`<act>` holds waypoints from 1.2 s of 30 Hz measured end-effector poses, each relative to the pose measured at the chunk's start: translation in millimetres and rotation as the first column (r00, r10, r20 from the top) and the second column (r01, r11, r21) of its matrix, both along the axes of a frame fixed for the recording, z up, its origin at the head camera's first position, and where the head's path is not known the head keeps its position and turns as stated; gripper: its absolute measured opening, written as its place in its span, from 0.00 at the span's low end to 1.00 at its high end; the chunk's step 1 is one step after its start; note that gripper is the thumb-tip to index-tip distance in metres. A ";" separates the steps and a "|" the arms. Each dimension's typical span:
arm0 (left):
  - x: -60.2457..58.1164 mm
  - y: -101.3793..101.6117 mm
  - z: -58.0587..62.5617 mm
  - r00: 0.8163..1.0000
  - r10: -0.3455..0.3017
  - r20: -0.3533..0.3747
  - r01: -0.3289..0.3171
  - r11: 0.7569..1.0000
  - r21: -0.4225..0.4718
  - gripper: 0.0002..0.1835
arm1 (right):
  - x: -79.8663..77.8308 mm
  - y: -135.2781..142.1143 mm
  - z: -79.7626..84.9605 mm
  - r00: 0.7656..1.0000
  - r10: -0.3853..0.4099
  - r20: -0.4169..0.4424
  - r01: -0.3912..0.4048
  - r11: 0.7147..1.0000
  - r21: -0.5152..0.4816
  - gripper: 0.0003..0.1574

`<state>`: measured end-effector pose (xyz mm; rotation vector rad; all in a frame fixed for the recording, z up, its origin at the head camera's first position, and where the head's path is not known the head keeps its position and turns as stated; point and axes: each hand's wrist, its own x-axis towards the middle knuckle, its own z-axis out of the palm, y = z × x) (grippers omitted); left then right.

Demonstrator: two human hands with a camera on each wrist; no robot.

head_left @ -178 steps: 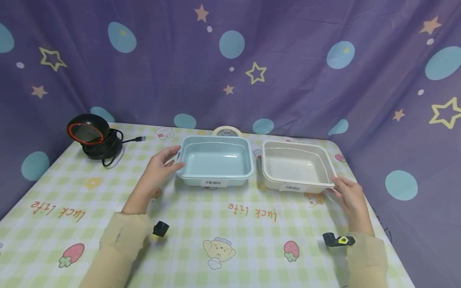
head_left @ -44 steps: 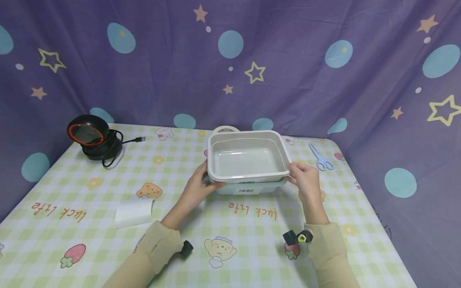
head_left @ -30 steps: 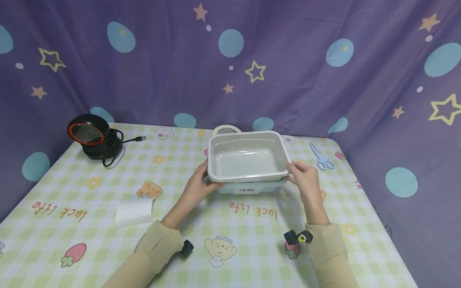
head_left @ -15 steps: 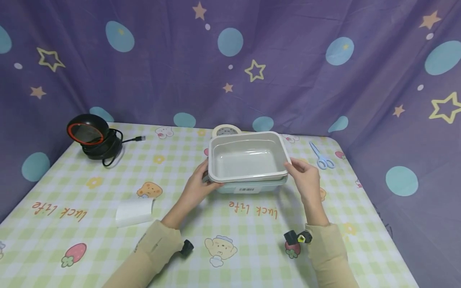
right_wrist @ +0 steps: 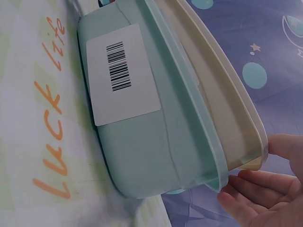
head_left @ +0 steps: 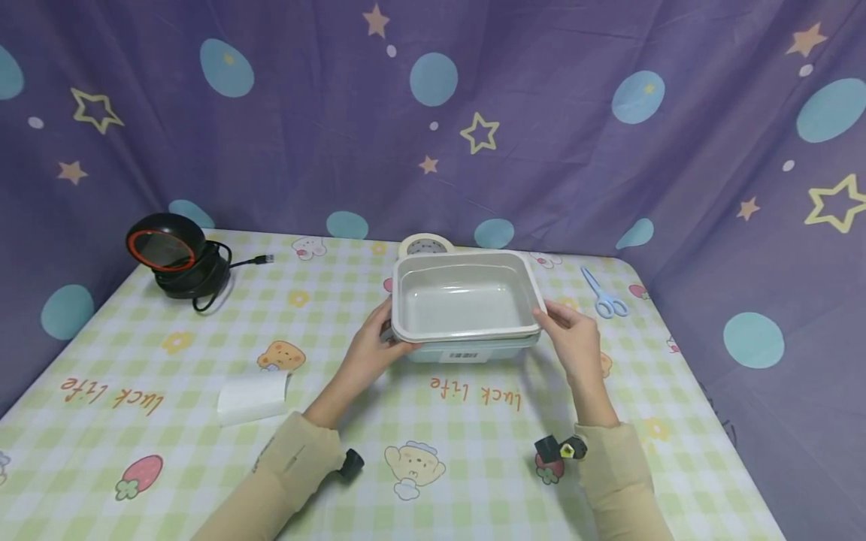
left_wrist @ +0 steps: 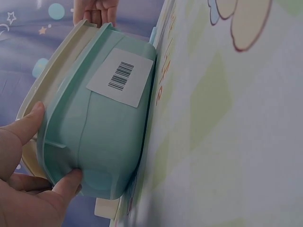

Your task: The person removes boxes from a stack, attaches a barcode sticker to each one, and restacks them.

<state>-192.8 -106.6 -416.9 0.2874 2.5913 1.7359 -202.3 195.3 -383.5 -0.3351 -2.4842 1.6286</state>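
A cream plastic storage bin (head_left: 467, 304) sits nested inside a light blue bin (head_left: 504, 350) at the middle of the table. The blue bin carries a white barcode label (left_wrist: 120, 77) on its near wall and rests on the tablecloth. My left hand (head_left: 368, 347) holds the left end, its thumb on the cream rim and a finger against the blue wall. At the other end, my right hand (head_left: 573, 340) pinches the corner of the cream rim, thumb above and fingers under it. In the right wrist view, the cream rim stands above the blue one, with a gap between them.
Behind the bins a round cream object (head_left: 425, 244) is partly hidden. Light blue scissors (head_left: 604, 295) lie to the right. A curled white paper (head_left: 253, 398) lies at front left, and a black device (head_left: 177, 255) with a cable stands at back left.
Earlier the bins stood side by side; now the cream one is inside the blue one, which has shifted right. Scissors and paper now show. Over the last second, the cream bin has sunk slightly.
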 end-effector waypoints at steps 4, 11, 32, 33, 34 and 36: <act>-0.1 0.6 0.7 1.000 0.001 0.004 -0.001 1.000 -0.002 0.51 | -0.3 1.5 -4.7 1.000 -0.010 0.019 0.010 1.000 0.020 0.29; 0.8 2.0 2.8 1.000 0.006 0.025 -0.006 1.000 -0.001 0.52 | 0.0 2.9 -11.6 1.000 -0.015 0.013 0.014 0.999 0.034 0.29; 0.5 -1.0 -1.8 0.998 -0.035 0.056 0.030 0.996 0.086 0.55 | 3.8 9.0 -5.7 0.993 0.089 0.075 -0.097 0.989 0.113 0.30; 0.5 -1.4 -1.8 0.998 -0.038 0.055 0.033 0.996 0.088 0.55 | 4.5 9.3 -4.4 0.992 0.089 0.088 -0.101 0.985 0.137 0.31; 0.6 -1.8 -1.7 0.998 -0.040 0.055 0.035 0.995 0.089 0.55 | 4.9 9.7 -3.3 0.991 0.089 0.103 -0.105 0.982 0.158 0.31; 0.8 -2.4 -1.5 0.998 -0.041 0.055 0.036 0.996 0.082 0.54 | 5.6 10.1 -1.1 0.988 0.091 0.123 -0.113 0.976 0.188 0.32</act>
